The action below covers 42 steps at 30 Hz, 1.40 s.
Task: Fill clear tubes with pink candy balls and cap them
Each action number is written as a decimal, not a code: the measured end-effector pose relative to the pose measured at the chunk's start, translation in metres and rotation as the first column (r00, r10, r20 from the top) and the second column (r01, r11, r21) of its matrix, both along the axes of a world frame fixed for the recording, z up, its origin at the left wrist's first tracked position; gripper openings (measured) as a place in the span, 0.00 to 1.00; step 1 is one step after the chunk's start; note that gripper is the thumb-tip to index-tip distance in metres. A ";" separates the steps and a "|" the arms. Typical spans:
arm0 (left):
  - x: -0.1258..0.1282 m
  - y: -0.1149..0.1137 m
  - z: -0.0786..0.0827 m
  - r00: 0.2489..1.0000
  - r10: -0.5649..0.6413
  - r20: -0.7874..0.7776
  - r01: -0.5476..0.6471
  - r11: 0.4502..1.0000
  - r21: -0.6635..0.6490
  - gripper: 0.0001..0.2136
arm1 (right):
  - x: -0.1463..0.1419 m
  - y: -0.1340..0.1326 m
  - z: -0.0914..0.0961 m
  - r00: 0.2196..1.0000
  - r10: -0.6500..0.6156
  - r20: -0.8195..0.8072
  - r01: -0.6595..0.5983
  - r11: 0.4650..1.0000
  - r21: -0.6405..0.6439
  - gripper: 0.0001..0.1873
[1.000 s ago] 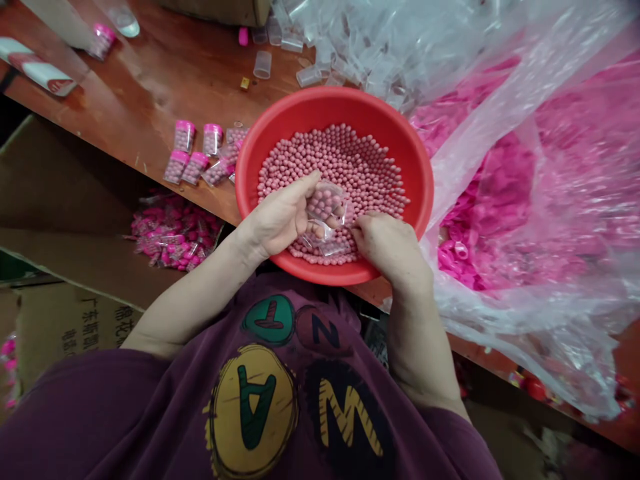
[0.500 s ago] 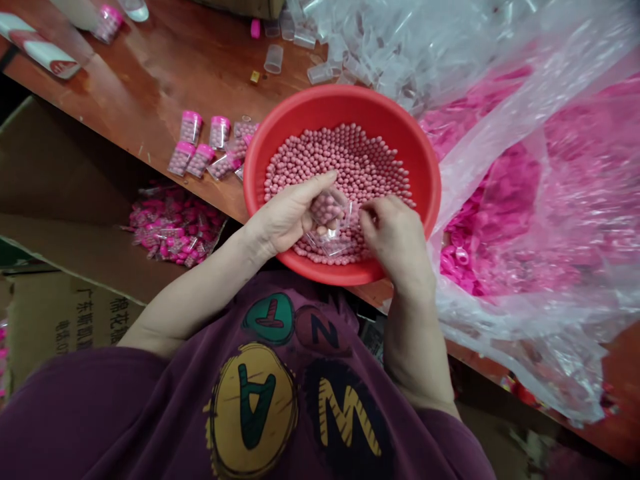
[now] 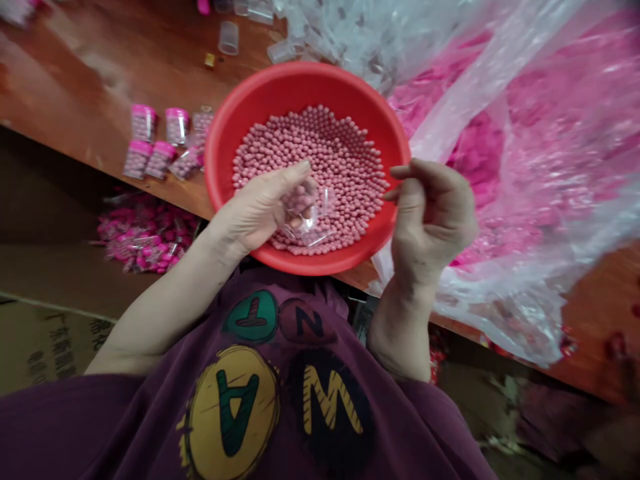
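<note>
My left hand (image 3: 253, 212) is closed around small clear plastic jars, over the near side of a red bowl (image 3: 399, 133). One jar (image 3: 301, 195) in it is filled with pink beads; another clear one (image 3: 319, 235) shows below, and how many there are is hard to make out. Loose pink beads (image 3: 320, 143) fill much of the bowl. Just beyond the bowl's right rim, my right hand (image 3: 434, 220) hangs with fingers apart and nothing visible in them. Pink caps (image 3: 477, 157) in a clear plastic bag (image 3: 450, 100) lie beside it.
Left of the bowl stand and lie several filled jars with pink caps (image 3: 143, 123). Empty clear jars (image 3: 229, 38) are heaped behind the bowl. Below the table edge, a cardboard box (image 3: 55, 260) holds many filled packs (image 3: 150, 230). A small yellow piece (image 3: 209, 61) lies on the table.
My right hand has moved from over the beads to the right, past the bowl's rim, and its fingers have spread. The left hand still holds the jars. The whole view has shifted.
</note>
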State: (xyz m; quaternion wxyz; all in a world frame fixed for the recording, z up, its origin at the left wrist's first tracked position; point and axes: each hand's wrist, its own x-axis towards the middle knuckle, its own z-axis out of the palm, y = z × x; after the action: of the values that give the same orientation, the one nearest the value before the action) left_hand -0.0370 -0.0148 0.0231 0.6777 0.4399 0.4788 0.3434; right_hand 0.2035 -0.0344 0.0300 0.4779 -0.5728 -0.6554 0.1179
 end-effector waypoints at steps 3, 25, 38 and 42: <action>-0.002 -0.003 0.014 0.998 0.053 0.029 -0.052 0.998 -0.041 0.15 | 0.069 0.004 -0.006 0.967 -0.250 -0.051 0.252 0.967 0.036 0.13; 0.008 -0.007 0.017 0.931 0.311 0.193 -0.241 0.917 -0.316 0.12 | 0.154 0.023 -0.061 0.757 -0.346 0.554 0.604 0.694 -0.393 0.22; 0.013 -0.008 0.000 0.874 0.239 0.424 -0.154 0.962 -0.225 0.15 | -0.006 0.029 -0.004 0.675 0.104 -0.730 -0.500 0.793 -0.349 0.27; 0.011 -0.006 -0.004 0.838 0.236 0.492 -0.160 0.968 -0.191 0.15 | -0.042 0.030 -0.013 0.782 0.177 -0.597 -0.396 0.881 -0.257 0.19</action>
State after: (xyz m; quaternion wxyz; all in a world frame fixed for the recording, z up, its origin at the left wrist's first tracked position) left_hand -0.0257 -0.0210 0.0192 0.7706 0.2315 0.3479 0.4811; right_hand 0.1614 -0.0049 0.0172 0.5071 -0.4839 -0.5337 0.4731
